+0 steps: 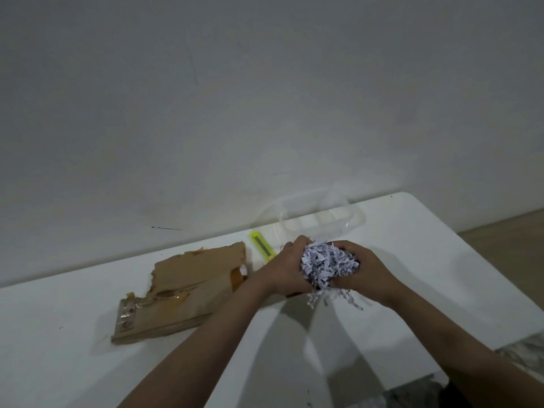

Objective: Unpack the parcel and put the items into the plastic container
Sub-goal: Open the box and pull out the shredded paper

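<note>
A bundle of white shredded paper (328,265) is cupped between my left hand (287,267) and my right hand (363,273), lifted a little above the white table (441,260). Some strips hang down below my palms. The torn brown cardboard parcel (182,287) lies flat on the table to the left of my hands, with shiny tape on its edges. A clear plastic container (321,214) stands at the table's far edge, just beyond my hands. What the paper hides inside, I cannot tell.
A yellow-green utility knife (262,245) lies between the parcel and the container. A grey-white wall rises right behind the table. The table's right edge drops to a wooden floor (506,231).
</note>
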